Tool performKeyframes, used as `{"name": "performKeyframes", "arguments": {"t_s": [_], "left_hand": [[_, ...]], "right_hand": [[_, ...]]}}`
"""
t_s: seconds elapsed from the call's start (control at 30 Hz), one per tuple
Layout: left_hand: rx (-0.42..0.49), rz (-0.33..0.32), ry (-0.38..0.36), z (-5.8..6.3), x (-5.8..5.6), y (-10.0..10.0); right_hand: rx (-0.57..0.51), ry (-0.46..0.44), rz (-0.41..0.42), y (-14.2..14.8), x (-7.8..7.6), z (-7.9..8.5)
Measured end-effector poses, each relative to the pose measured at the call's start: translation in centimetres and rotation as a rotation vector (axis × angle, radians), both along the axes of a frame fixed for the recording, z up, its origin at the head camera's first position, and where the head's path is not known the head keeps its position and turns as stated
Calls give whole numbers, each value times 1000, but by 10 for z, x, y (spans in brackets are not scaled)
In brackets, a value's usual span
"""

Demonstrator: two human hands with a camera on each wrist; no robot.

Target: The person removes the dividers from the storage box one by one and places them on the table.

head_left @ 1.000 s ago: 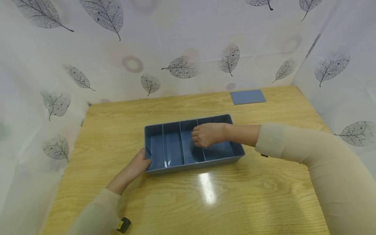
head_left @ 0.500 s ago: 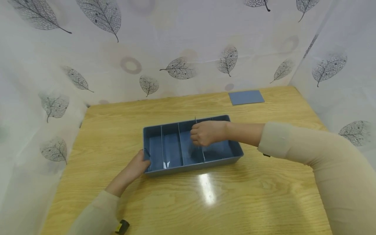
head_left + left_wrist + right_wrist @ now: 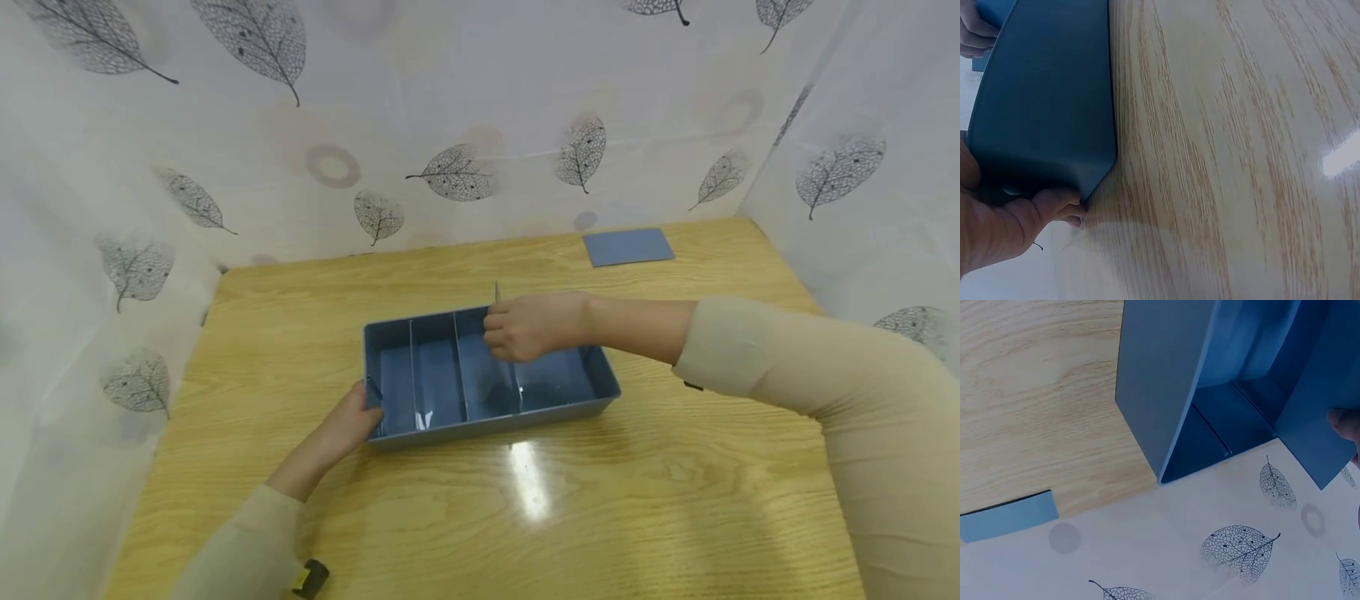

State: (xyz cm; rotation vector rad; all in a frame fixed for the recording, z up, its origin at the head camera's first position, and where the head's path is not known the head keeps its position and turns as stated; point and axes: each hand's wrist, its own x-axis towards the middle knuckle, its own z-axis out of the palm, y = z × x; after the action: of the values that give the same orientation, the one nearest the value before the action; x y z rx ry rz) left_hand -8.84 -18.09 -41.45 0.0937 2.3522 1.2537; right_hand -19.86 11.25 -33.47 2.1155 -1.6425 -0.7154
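Note:
A blue-grey rectangular box (image 3: 495, 427) with upright dividers stands on the wooden table. My left hand (image 3: 351, 427) grips its left end wall, the thumb along the outside in the left wrist view, near a lower corner of the box (image 3: 1054, 81). Over the box's right half, my right hand (image 3: 536, 327) pinches a thin blue divider panel (image 3: 1316, 419), thumb on its face. The panel's far edge sticks up above the back rim in the head view. Two other dividers (image 3: 412, 375) stand in the left half. Part of the pinched panel is hidden behind the right hand.
A flat blue-grey panel (image 3: 628, 247) lies on the table (image 3: 675, 492) at the back right. Pale leaf-print cloth (image 3: 480, 100) hangs behind and at both sides. A small black object with a yellow patch (image 3: 311, 578) is beside the left sleeve.
My right hand has risen a little towards the back rim, and the divider panel has come up with it above the rim. The left hand keeps its grip on the box.

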Motion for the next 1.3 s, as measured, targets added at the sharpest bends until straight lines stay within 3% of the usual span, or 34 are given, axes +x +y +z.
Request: {"name": "performKeyframes", "arguments": {"t_s": [0.2, 0.47, 0.9, 1.3], "left_hand": [[23, -13, -13, 0, -2, -1], [65, -26, 26, -4, -4, -2], [15, -14, 7, -4, 0, -2], [-4, -14, 8, -3, -1, -1]], "right_hand": [[-4, -2, -15, 3, 0, 8], [-65, 10, 22, 6, 3, 13], [-152, 7, -30, 28, 5, 12], [-126, 87, -192, 53, -3, 21]]}}
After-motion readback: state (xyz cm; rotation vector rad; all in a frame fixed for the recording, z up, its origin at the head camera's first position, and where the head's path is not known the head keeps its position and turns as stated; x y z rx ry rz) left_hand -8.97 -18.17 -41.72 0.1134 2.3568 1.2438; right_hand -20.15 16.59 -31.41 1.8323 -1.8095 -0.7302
